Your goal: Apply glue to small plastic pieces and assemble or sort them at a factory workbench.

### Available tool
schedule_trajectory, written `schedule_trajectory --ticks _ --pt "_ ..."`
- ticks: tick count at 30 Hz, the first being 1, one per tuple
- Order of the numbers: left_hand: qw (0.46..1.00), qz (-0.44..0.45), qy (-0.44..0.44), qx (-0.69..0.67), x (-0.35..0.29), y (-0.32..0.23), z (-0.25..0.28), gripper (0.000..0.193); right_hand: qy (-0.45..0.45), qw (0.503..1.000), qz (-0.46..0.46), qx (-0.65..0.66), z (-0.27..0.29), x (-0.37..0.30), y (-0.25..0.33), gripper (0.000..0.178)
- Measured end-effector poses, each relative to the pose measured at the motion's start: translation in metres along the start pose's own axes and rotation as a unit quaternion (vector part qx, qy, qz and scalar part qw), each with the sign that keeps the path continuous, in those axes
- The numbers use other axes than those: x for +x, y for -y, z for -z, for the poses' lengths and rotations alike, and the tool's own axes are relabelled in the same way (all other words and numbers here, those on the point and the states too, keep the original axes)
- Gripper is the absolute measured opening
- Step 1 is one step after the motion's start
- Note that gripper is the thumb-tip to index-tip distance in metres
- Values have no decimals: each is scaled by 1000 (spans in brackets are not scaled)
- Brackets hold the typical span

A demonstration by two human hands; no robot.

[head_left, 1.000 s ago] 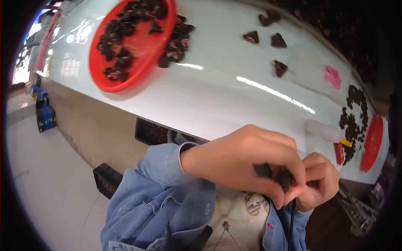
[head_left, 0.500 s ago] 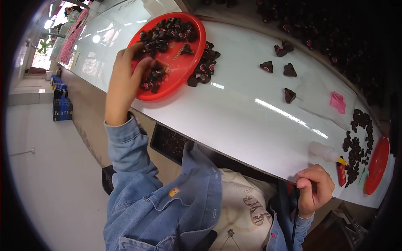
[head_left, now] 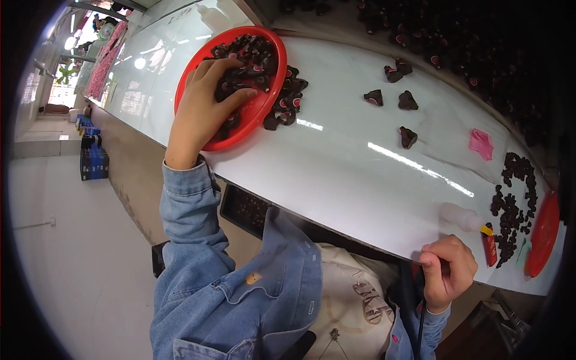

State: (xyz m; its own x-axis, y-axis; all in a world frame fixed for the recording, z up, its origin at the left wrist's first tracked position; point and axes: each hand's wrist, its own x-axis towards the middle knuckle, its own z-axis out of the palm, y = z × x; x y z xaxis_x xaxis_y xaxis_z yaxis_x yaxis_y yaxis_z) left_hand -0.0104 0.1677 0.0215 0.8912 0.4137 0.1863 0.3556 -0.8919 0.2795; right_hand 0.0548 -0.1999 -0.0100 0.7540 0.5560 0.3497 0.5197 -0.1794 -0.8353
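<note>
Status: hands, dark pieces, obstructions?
Left hand open over dark pieces in red tray. Right hand curled by edge of white table, contents unclear. No obstruction seen; left hand hides some pieces.

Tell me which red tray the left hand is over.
The left red tray, holding dark pieces: the left hand is over it. The far-right red tray has no hand over it.

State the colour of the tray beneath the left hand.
The tray is bright red; the head view shows it best.
</note>
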Motion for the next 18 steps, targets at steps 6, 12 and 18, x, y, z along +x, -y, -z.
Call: schedule_trajectory --ticks 6,12,18 --pt "999 27 30 -30 0 -14 13 28 -2 1000 6 0 1 0 0 19" --pt "982 -161 -53 -87 8 -80 -6 22 -2 1000 10 -9 1 0 -2 19" --pt "975 -214 1 -50 3 -119 -57 25 -1 1000 -16 1 19 -12 -3 19"
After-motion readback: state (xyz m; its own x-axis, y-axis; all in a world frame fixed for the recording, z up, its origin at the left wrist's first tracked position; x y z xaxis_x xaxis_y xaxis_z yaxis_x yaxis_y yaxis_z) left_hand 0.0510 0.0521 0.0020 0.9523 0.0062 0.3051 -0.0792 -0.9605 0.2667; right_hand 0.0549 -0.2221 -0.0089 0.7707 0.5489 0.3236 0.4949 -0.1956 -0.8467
